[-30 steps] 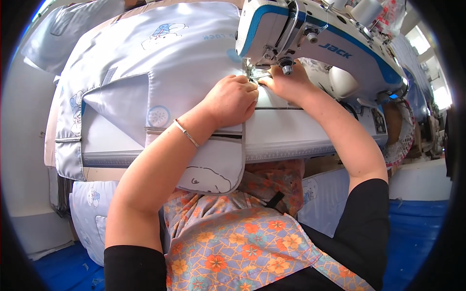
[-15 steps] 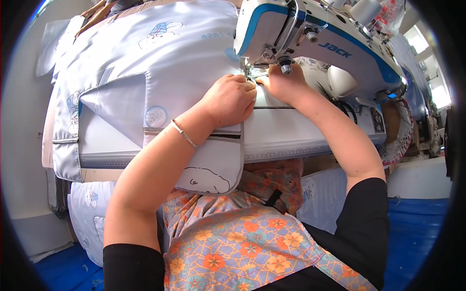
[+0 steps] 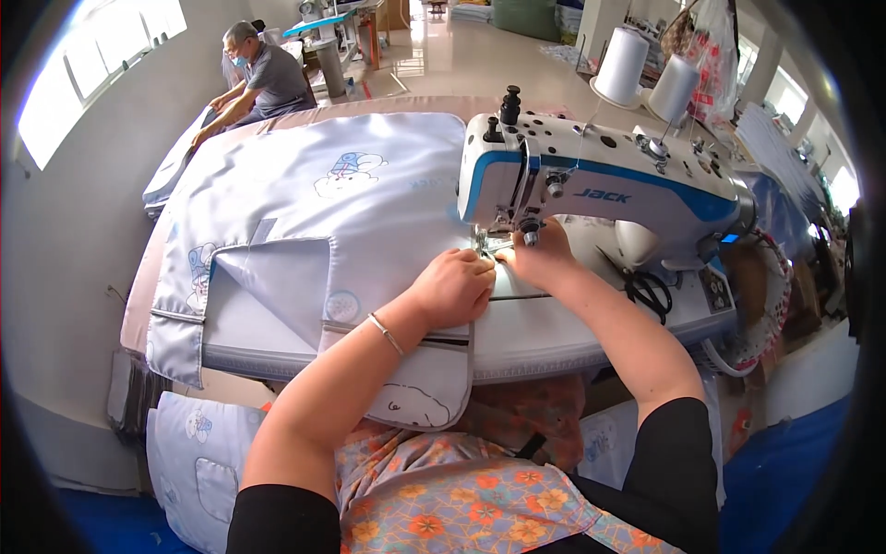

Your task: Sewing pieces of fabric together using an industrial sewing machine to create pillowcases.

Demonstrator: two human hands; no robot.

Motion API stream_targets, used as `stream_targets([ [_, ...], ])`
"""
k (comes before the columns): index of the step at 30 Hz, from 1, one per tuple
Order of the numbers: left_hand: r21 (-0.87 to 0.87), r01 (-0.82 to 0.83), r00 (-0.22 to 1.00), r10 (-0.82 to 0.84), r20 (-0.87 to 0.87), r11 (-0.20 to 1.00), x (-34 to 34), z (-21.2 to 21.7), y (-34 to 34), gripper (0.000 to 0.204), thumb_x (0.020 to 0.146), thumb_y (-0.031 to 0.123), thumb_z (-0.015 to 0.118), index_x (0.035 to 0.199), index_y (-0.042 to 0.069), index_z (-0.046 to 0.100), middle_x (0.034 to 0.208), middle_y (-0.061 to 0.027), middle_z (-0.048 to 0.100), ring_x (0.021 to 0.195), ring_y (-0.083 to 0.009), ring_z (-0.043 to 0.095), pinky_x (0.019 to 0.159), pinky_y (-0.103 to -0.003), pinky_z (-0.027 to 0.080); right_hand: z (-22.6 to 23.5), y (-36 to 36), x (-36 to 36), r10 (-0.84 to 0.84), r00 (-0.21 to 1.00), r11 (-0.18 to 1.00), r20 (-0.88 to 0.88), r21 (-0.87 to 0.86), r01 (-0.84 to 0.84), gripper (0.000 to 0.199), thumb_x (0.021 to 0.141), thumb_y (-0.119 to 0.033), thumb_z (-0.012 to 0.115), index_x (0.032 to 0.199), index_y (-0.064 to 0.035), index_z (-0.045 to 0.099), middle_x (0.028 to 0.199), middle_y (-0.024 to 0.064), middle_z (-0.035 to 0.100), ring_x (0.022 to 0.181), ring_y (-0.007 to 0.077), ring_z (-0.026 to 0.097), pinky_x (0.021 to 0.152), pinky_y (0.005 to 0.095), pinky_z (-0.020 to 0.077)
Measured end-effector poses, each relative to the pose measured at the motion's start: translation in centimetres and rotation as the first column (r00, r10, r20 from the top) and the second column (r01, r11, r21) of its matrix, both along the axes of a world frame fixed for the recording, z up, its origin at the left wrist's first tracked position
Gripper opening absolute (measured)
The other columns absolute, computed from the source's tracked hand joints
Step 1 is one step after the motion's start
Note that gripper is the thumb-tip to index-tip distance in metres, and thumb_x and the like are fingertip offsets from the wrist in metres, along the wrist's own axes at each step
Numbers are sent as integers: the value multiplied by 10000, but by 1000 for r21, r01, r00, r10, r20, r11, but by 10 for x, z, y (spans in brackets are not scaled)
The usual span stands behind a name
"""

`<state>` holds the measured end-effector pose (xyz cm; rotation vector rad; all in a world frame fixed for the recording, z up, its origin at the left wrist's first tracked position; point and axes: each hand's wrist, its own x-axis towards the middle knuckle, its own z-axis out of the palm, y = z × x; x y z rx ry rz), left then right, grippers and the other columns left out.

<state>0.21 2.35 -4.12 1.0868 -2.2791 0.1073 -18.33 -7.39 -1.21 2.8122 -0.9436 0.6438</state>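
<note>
A pale, silky cloth [image 3: 397, 198] with printed cartoon figures and grey-bound edges lies over the table, its right edge at the needle of a white and blue sewing machine [image 3: 683, 208]. My left hand [image 3: 454, 290] is closed on that edge, just in front of the presser foot [image 3: 481, 242]. Close beside it, my right hand [image 3: 543, 256] reaches under the machine head with its fingers pinched together at the needle area. What those fingers hold is too small to make out. A lower flap of the cloth [image 3: 420, 392] hangs over the table's front edge.
Black-handled scissors [image 3: 651, 291] lie on the machine bed right of my right hand. White thread cones [image 3: 620, 69] stand behind the machine. At the far left a person [image 3: 277, 78] sits bent over pale fabric. More printed fabric [image 3: 208, 462] hangs below the table.
The view has tilted up, bringing the room behind and the seated person into sight. Both hands stay beside the needle, and the cloth lies much as before.
</note>
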Motion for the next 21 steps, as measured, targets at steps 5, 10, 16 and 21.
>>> stream_targets([
  [5, 107, -31, 996, 21, 90, 994, 3, 5, -6, 217, 818, 154, 626, 1011, 66, 673, 976, -53, 703, 910, -265, 650, 834, -424, 522, -3, -7, 1, 12, 999, 995, -30, -97, -15, 467, 784, -363, 814, 1032, 22, 724, 1042, 162, 731, 993, 362, 680, 906, 447, 523],
  [10, 98, -28, 997, 20, 81, 995, 4, 7, -6, 222, 814, 146, 625, 1016, 66, 668, 965, -50, 698, 902, -268, 647, 835, -424, 522, -7, -12, 1, 5, 999, 999, -33, -37, -6, 483, 787, -367, 807, 1051, 28, 719, 1066, 163, 728, 1020, 363, 669, 943, 455, 502],
  [16, 105, -11, 997, 3, 73, 994, 4, 5, -5, 228, 805, 139, 627, 1017, 65, 665, 952, -49, 694, 890, -270, 647, 832, -422, 522, -14, -9, -4, 3, 999, 1000, -37, -22, -4, 470, 752, -287, 828, 1182, -141, 706, 1077, 63, 735, 1050, 320, 651, 1004, 454, 450],
  [21, 75, 4, 999, -8, 50, 997, 1, 4, 1, 209, 799, 138, 631, 992, 64, 665, 926, -53, 687, 871, -274, 642, 829, -422, 522, -7, 12, -10, 1, 996, 992, -89, -124, -12, 348, 820, -269, 755, 1062, -25, 700, 1113, 121, 701, 1057, 312, 648, 973, 462, 462],
])
